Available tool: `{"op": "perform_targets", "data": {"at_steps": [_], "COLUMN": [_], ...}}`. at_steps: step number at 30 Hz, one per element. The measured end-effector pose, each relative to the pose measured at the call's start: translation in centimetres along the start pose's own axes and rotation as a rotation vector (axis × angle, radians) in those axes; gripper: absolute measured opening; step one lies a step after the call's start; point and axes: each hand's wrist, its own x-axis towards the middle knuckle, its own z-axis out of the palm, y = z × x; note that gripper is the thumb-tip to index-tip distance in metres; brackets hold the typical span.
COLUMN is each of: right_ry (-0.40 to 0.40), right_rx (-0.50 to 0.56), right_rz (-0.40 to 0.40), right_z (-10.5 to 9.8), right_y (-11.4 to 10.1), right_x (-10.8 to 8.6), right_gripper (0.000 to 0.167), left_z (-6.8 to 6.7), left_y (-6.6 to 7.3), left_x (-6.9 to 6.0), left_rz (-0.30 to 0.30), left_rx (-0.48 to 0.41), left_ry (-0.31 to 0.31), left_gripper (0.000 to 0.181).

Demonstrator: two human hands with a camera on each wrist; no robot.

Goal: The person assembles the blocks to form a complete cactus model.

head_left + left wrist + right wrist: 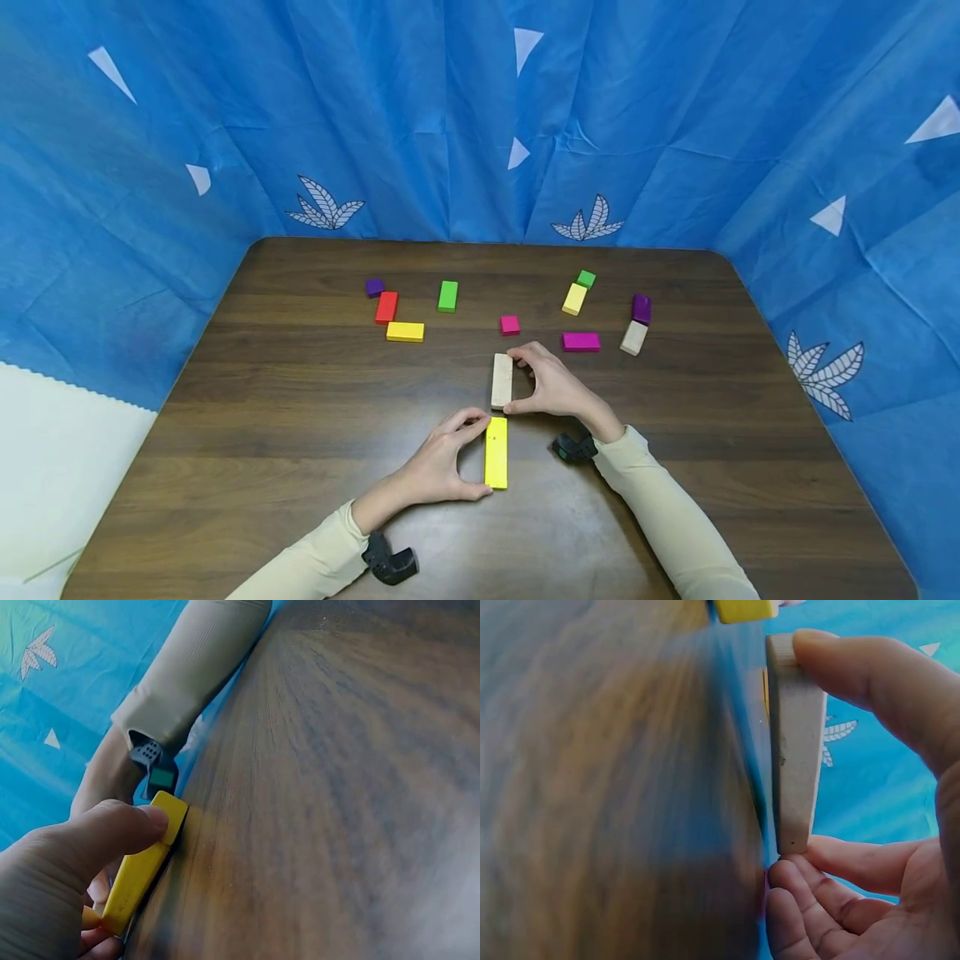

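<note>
1. Pinching pale wooden block (pixel 502 381) lengthwise with fingers of right hand (pixel 553 387), pressing thumb on near end and fingertips on far end.
2. Pinching long yellow block (pixel 496 454) the same way with fingers of left hand (pixel 438 467), pressing thumb on near end and fingertips at far end.
3. Gripping pale wooden block from its right side, long yellow block from its left, with bare space between palm and block on each side.
4. Holding pale wooden block just beyond long yellow block, a shade to the right, with both long axes running away from the body, nearly in line. Probably hinging on the narrow gap between facing ends.
5. Seeming to hold pale wooden block just off tabletop (pixel 300 450), going by right wrist view; not making out contact under long yellow block.
6. Holding left hand nearer the body, right hand farther out; turning both palms inward, facing across the blocks.
7. Slanting forearms in from opposite sides; wearing cream sleeves (pixel 675 517) and black wrist devices (pixel 573 448).
8. Farther out, showing small pink block (pixel 510 325) near far end of pale wooden block, magenta block (pixel 581 342) to its right, red block (pixel 386 307) well apart to the left.
</note>
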Motion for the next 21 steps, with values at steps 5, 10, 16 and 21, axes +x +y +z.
{"op": "perform_targets", "data": {"at_steps": [5,10,16,21], "right_ry": [-0.016,-0.011,-0.021,-0.029], "right_rx": [0.003,-0.004,0.000,0.001], "right_rz": [-0.006,-0.019,-0.034,-0.036], "right_z": [0.24,0.37,0.43,0.48], "right_y": [-0.14,-0.24,-0.26,-0.17], "right_x": [-0.04,-0.16,-0.31,-0.32], "right_gripper": [0.085,0.086,0.087,0.086], "left_z": [0.11,0.20,0.22,0.28], "left_y": [-0.07,-0.19,-0.24,-0.29], "left_x": [-0.04,-0.03,-0.10,-0.07], "left_rz": [-0.004,0.003,0.000,0.003], "left_rx": [0.001,0.010,0.022,0.024], "left_ry": [0.001,0.004,-0.011,-0.011], "left_gripper": [0.092,0.092,0.093,0.094]}}
